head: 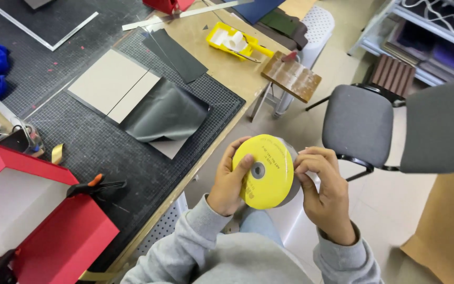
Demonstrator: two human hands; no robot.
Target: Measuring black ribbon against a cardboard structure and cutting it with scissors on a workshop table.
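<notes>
A round yellow spool of grey tape is held upright in front of me, off the table's edge. My left hand grips its left side with the thumb lying across the yellow face. My right hand pinches the spool's right rim, fingers curled against the grey band. Both grey sleeves reach up from the bottom of the view.
A dark cutting mat on the wooden table holds beige board pieces and a dark grey sheet. A red box with a black clamp sits at the lower left. A yellow tray lies further back, and a grey chair stands to the right.
</notes>
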